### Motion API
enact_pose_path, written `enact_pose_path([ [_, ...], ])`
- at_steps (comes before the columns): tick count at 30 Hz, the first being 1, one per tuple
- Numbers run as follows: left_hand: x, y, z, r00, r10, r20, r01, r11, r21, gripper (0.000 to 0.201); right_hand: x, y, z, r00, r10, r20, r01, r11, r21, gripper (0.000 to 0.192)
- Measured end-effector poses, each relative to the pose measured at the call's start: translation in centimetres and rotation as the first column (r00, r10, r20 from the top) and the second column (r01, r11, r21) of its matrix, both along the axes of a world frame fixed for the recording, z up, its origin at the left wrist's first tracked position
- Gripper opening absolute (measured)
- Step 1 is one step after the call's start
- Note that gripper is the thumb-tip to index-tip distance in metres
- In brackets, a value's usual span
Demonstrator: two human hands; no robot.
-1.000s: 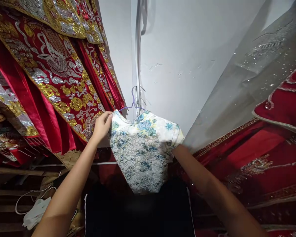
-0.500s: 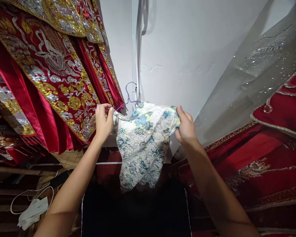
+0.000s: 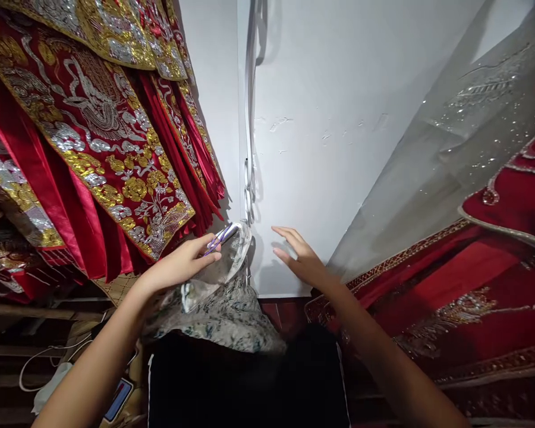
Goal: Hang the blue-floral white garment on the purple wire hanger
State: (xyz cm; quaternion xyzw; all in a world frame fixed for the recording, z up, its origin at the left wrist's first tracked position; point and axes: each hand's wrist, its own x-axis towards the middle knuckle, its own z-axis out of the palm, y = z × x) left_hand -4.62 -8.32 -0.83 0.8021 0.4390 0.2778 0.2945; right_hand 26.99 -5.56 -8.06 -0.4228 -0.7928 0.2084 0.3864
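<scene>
Nearest to the camera, a black cloth [image 3: 249,380] filled the low middle of the view, and both bare forearms passed over its two sides. On its upper edge lay the lower part of the floral garment [image 3: 225,309], a pale piece with a blue-green pattern, hanging down in loose folds. The left hand [image 3: 181,264] was closed around the purple hanger [image 3: 218,236] and the collar of the garment, with the fingers wrapped over the wire. The right hand [image 3: 303,258] was open, the fingers spread and a little bent, holding nothing; it was near the garment but apart from it, in front of the white wall [image 3: 339,131]. Low on the left, behind the left arm, a white cable [image 3: 40,359] and a small device with a blue face [image 3: 118,398] were partly hidden. Above them hung red robes with gold and silver embroidery [image 3: 93,137], just beside the left hand. On the right side a red beaded dress [image 3: 481,285] lay under a grey sparkling veil [image 3: 463,131]. A thin cord [image 3: 249,119] ran down the wall corner.
</scene>
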Motion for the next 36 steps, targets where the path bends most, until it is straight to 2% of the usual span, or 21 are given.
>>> enact_pose_path([
  [2, -0.8, -1.2, 1.6, 0.993, -0.018, -0.118, 0.021, 0.999, 0.025, 0.031, 0.1, 1.1, -1.0, 1.000, -0.022, -0.008, 0.022, 0.999, -0.034, 0.060],
  [4, -1.1, -1.7, 3.1, 0.985, -0.027, -0.170, 0.039, 0.997, 0.066, 0.034, -0.4, 1.1, -1.3, 0.999, 0.016, -0.028, -0.018, 0.997, -0.078, 0.055],
  [7, -0.6, -1.2, 4.2, 0.992, 0.100, -0.083, -0.074, 0.960, 0.270, 0.031, -0.9, -0.4, -0.5, 0.990, 0.108, -0.091, -0.125, 0.969, -0.212, 0.035],
  [9, 0.1, -0.6, 4.1, 0.973, 0.222, 0.065, -0.227, 0.866, 0.445, 0.025, -0.4, -1.6, 0.4, 0.979, 0.095, -0.180, -0.145, 0.946, -0.290, 0.043],
  [11, 0.6, 0.0, 3.5, 0.939, 0.273, 0.211, -0.345, 0.735, 0.584, 0.019, 1.0, -2.4, 1.0, 0.945, -0.021, -0.327, -0.099, 0.933, -0.345, 0.043],
  [14, 0.9, 0.4, 1.4, 0.873, 0.268, 0.409, -0.488, 0.510, 0.708, 0.018, 3.6, -2.3, 1.5, 0.780, -0.284, -0.558, 0.016, 0.899, -0.437, 0.037],
  [15, 1.1, 0.4, 0.3, 0.843, 0.258, 0.471, -0.537, 0.449, 0.714, 0.019, 4.3, -1.9, 1.7, 0.713, -0.342, -0.613, 0.036, 0.890, -0.454, 0.037],
  [16, 1.4, 0.5, -0.9, 0.811, 0.250, 0.528, -0.583, 0.419, 0.696, 0.020, 4.9, -1.5, 1.9, 0.655, -0.375, -0.656, 0.048, 0.887, -0.459, 0.038],
  [17, 1.8, 0.5, -2.3, 0.780, 0.248, 0.575, -0.620, 0.431, 0.656, 0.022, 5.2, -0.9, 2.2, 0.615, -0.386, -0.688, 0.051, 0.890, -0.454, 0.039],
  [18, 2.4, 0.5, -3.7, 0.753, 0.255, 0.607, -0.643, 0.483, 0.595, 0.026, 5.3, -0.3, 2.5, 0.594, -0.379, -0.709, 0.042, 0.895, -0.444, 0.040],
  [20, 4.0, 0.8, -6.5, 0.718, 0.291, 0.633, -0.633, 0.650, 0.420, 0.035, 4.9, 0.9, 3.4, 0.604, -0.340, -0.721, -0.007, 0.902, -0.431, 0.040],
  [22, 5.7, 1.2, -8.9, 0.694, 0.334, 0.637, -0.588, 0.774, 0.236, 0.042, 4.2, 1.7, 4.2, 0.651, -0.293, -0.701, -0.069, 0.896, -0.439, 0.040],
  [24, 6.9, 1.6, -10.6, 0.664, 0.375, 0.647, -0.559, 0.823, 0.097, 0.034, 3.7, 2.1, 4.7, 0.698, -0.247, -0.672, -0.122, 0.884, -0.451, 0.040],
  [27, 7.6, 1.7, -12.3, 0.563, 0.419, 0.712, -0.539, 0.839, -0.067, 0.021, 3.9, 1.9, 4.0, 0.733, -0.252, -0.632, -0.102, 0.877, -0.469, 0.043],
  [29, 7.6, 1.1, -13.4, 0.473, 0.427, 0.771, -0.500, 0.850, -0.164, 0.017, 4.1, 1.1, 2.3, 0.718, -0.326, -0.615, 0.025, 0.895, -0.446, 0.046],
  [31, 7.7, 0.1, -14.6, 0.405, 0.446, 0.798, -0.455, 0.856, -0.247, 0.011, 3.5, -0.2, -0.6, 0.614, -0.471, -0.634, 0.315, 0.882, -0.350, 0.048],
  [32, 7.9, -0.4, -15.3, 0.381, 0.463, 0.800, -0.436, 0.853, -0.286, 0.009, 2.6, -1.0, -2.3, 0.522, -0.545, -0.656, 0.489, 0.821, -0.293, 0.048],
  [33, 8.1, -1.0, -15.9, 0.357, 0.482, 0.800, -0.420, 0.848, -0.323, 0.009, 1.4, -2.0, -4.3, 0.393, -0.608, -0.690, 0.656, 0.711, -0.253, 0.049],
  [34, 8.4, -1.5, -16.5, 0.336, 0.499, 0.799, -0.402, 0.843, -0.357, 0.008, -0.2, -2.9, -6.3, 0.276, -0.660, -0.699, 0.753, 0.601, -0.269, 0.049],
  [35, 8.7, -1.9, -17.0, 0.319, 0.510, 0.799, -0.379, 0.841, -0.386, 0.007, -2.0, -3.9, -8.3, 0.221, -0.700, -0.679, 0.775, 0.549, -0.313, 0.048],
  [36, 8.9, -2.3, -17.4, 0.311, 0.515, 0.799, -0.350, 0.843, -0.408, 0.007, -3.9, -4.7, -10.0, 0.264, -0.725, -0.636, 0.723, 0.586, -0.367, 0.045],
])
